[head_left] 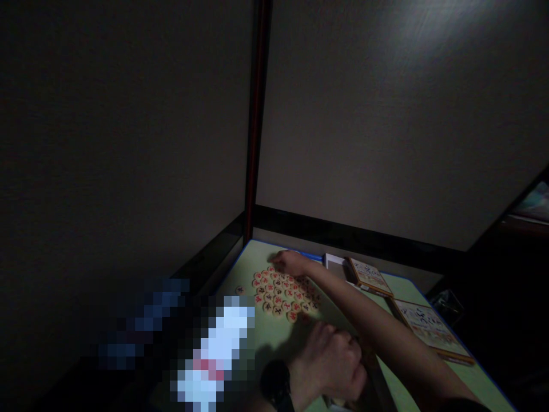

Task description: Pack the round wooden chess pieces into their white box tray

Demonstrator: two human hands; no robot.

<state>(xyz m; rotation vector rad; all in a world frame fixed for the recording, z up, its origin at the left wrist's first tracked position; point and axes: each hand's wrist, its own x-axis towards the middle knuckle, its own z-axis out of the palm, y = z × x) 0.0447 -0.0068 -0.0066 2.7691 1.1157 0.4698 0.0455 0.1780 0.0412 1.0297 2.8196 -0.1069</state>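
Note:
Many round Chinese chess pieces (278, 299), with red or black characters, lie face up in a close cluster on the pale green table. My right hand (291, 262) reaches to the cluster's far edge, its fingers drawn together and pointing down beside a piece there. Whether a piece is between the fingertips is too small to tell. Nearer to me, my left hand (330, 357) is curled closed, back of the hand up, with a dark watch (277, 382) on the wrist. Under it a box (337, 404) shows in part. What the left fingers hold, if anything, is hidden.
A single piece (239, 290) lies apart on the left. A white open tray (335, 264), a printed box (369, 276) and a larger printed box lid (429, 326) lie along the right. Walls (360, 131) meet behind the table. A blurred bright patch (218, 349) covers the near left.

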